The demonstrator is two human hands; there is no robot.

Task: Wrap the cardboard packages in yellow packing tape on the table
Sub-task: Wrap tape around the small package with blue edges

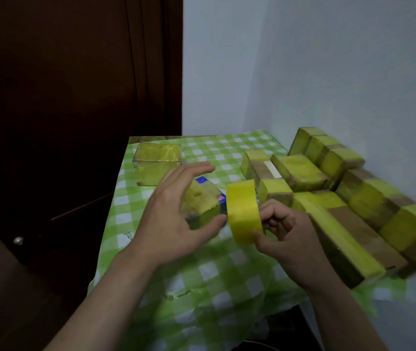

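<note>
A small package (202, 203), partly covered in yellow tape with blue print showing at its corners, is held just above the green checked tablecloth (222, 269). My left hand (176, 214) grips it, thumb under its near edge and fingers arched over its top. Right beside it stands a roll of yellow packing tape (243, 211), upright on edge. My right hand (281, 231) holds the roll, fingers curled round its rim and into its core. The roll's edge touches the package's right side.
A taped yellow box (157, 163) sits at the table's far left corner. Several long cardboard packages with yellow tape bands (341, 203) are piled along the right side against the pale wall. A dark wooden door fills the left.
</note>
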